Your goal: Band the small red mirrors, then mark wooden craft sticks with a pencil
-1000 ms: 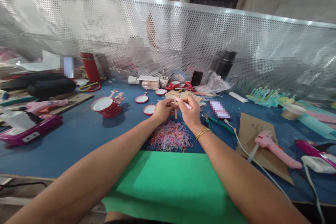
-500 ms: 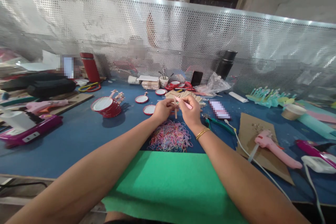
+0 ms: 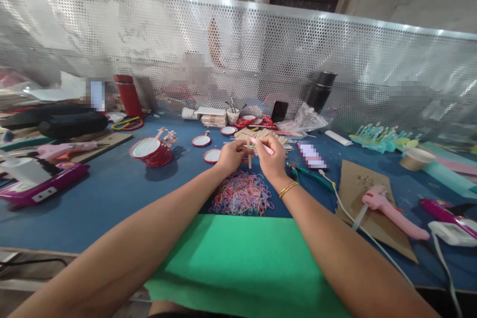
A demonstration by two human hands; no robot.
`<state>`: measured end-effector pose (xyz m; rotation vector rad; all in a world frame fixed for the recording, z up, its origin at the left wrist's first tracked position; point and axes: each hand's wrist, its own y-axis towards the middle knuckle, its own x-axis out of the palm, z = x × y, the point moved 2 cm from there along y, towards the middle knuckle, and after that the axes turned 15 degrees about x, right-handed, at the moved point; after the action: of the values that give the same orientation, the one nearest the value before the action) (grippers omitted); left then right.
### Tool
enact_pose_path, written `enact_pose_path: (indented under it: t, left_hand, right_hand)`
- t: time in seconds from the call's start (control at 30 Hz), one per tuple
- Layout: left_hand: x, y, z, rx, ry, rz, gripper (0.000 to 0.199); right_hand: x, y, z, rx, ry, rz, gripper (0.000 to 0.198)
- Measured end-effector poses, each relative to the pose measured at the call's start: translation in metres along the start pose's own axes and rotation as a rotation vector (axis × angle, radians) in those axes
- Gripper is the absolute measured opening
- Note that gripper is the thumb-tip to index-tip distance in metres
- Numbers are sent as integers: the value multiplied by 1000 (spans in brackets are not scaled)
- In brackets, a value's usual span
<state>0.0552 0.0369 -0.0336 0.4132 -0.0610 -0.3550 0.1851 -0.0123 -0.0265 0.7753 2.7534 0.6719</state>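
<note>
In the middle of the head view, my left hand (image 3: 233, 155) pinches a narrow wooden craft stick (image 3: 249, 160), held upright. My right hand (image 3: 273, 158) is closed around a slim pink pen-like tool (image 3: 267, 149), its tip close to the upper part of the stick. What the tip touches is too small to make out. Just below both hands lies a pile of small multicoloured rubber bands (image 3: 242, 194). Behind the fingers, more flat wooden sticks (image 3: 266, 134) are heaped, partly hidden by my hands.
Stacked red-rimmed tins (image 3: 151, 151) stand to the left. Green-handled pliers (image 3: 315, 179) and a phone (image 3: 312, 155) lie right of my hands. A pink glue gun (image 3: 391, 208) rests on cardboard (image 3: 346, 179) farther right. Green cloth (image 3: 238, 263) covers the near edge.
The pink tool's tip and my right fingers have shifted very slightly near the stick. My left hand keeps its place, and the things on the table have not moved.
</note>
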Motion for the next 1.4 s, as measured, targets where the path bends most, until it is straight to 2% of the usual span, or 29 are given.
enact_pose_path:
  t: [0.1,0.3,0.53,0.73,0.97,1.17,1.4]
  left_hand:
    - [0,-1,1,-3,10,5,33]
    - [0,-2,2,10,31,4,31]
    - [1,-1,4,-4,40,-3,32]
    - [1,-2,3,9,31,5,31]
    - [1,-1,3,4,25,-5,33]
    - [0,-1,2,9,28,-3,31]
    - [1,-1,2,2,20,-3,32]
  right_hand:
    - [-2,0,0,23,14,21,17]
    - [1,-3,-6,-7,10,-41,20]
    - [-2,2,-1,22,0,36,18]
    - [1,-2,-4,-14,16,-34,18]
    - [-2,1,0,23,16,29,17]
    - [2,-2,-3,-2,21,-36,19]
    - [-2,1,0,11,8,28,16]
